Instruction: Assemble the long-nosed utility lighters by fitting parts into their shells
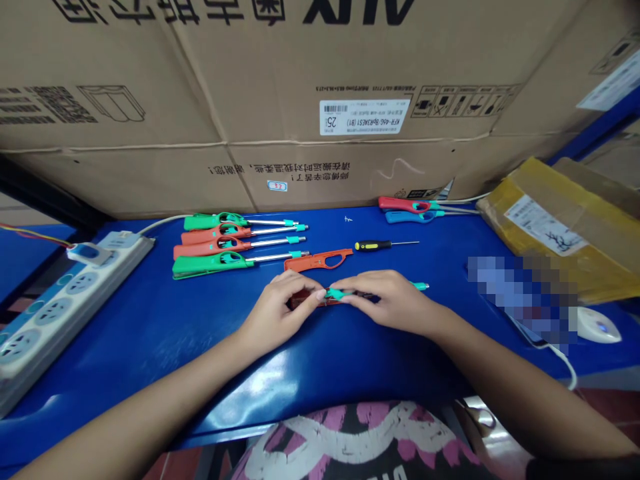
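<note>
My left hand (280, 308) is closed around the orange body of a long-necked gas lighter (329, 300), with the thumb pressed near its teal trigger. From the other side, my right hand (395, 299) grips the same lighter with thumb and fingertips by the trigger. The fingers hide much of the body, and its teal tip (421, 286) shows beyond my right hand. Just behind my hands lies a loose orange casing half (320, 260) with an oval opening. A black-and-yellow screwdriver (374, 245) rests behind my right hand.
Several green and orange lighters (215, 247) lie in a row at left. A red lighter (406, 204) and a blue lighter (411, 217) lie at the back. A power strip (75, 293), large carton (280, 107), taped package (565, 227), blurred-out object (525, 293) and white mouse (597, 325) surround the blue surface.
</note>
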`<state>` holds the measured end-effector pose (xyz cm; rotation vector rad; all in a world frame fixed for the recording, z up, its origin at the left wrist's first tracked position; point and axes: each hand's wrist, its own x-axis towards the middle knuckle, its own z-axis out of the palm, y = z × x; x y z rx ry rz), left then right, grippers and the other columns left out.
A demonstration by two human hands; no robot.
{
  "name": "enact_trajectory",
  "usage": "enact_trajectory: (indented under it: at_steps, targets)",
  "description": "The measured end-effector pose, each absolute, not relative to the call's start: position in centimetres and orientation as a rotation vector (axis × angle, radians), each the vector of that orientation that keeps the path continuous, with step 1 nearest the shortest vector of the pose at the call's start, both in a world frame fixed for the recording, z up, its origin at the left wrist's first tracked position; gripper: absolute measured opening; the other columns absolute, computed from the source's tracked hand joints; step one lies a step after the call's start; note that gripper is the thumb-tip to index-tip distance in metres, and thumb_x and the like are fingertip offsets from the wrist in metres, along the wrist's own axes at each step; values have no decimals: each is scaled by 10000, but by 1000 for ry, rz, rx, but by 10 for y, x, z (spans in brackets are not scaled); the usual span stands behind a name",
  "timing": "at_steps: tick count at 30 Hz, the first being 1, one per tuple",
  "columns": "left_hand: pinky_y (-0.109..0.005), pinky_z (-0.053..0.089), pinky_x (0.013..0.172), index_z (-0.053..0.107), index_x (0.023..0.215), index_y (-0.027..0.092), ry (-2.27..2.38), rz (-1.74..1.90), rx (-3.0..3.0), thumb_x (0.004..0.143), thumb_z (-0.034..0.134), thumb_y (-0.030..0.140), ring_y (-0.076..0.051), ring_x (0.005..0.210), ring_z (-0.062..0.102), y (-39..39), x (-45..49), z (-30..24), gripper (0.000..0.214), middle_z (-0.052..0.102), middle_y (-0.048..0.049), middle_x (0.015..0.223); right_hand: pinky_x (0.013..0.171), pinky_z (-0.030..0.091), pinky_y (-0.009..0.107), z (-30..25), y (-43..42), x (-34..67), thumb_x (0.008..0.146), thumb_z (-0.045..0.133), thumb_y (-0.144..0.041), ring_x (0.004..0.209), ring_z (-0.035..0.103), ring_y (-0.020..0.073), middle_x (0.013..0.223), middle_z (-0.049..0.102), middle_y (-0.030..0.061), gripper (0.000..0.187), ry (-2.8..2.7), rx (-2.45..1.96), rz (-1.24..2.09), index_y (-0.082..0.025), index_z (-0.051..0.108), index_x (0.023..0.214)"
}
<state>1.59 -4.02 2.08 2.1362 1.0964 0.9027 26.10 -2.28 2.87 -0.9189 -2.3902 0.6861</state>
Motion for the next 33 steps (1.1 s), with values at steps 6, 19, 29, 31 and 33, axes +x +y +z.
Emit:
enact_trajectory:
  at_steps: [6, 19, 29, 31, 33]
  targets:
    - [-426, 468, 928, 650, 1209, 221, 1140, 758, 2444, 930, 654, 349, -246, 1060, 611, -38, 8, 16, 308, 697, -75, 1136, 864, 559, 325, 38, -11, 280, 935, 620, -224, 989, 749, 204, 1089, 784, 11, 237, -2292, -1117, 688, -266, 697, 1155]
    - [-364, 444, 847, 711, 1189, 250, 1030, 640, 2651, 985, 590, 287, -212, 994, 629, -34, 1, 10, 240, 717, -66, 1118, 829, 482, 343, 30, -8, 277, 947, 639, -246, 856, 610, 194, 884, 698, 61, 118, -2589, -907, 472, -187, 670, 850]
    - [-350, 459, 829, 712, 1209, 250, 997, 640, 2688, 995, 574, 280, -207, 974, 632, -33, 1, 9, 257, 716, -76, 1113, 836, 482, 371, 26, -10, 273, 961, 592, -211, 870, 606, 204, 905, 707, 72, 133, -2599, -913, 450, -187, 697, 883]
    - [-353, 464, 830, 712, 1207, 248, 991, 642, 2686, 999, 568, 282, -207, 969, 628, -33, 2, 9, 255, 715, -76, 1111, 835, 482, 374, 24, -10, 273, 964, 586, -214, 870, 607, 204, 908, 710, 71, 145, -2598, -906, 452, -187, 701, 879]
    - [-356, 467, 832, 711, 1207, 243, 986, 641, 2689, 1001, 563, 281, -209, 970, 624, -33, 2, 8, 256, 713, -78, 1112, 843, 483, 374, 23, -10, 272, 963, 589, -211, 874, 613, 202, 913, 714, 68, 147, -2590, -899, 476, -188, 703, 874]
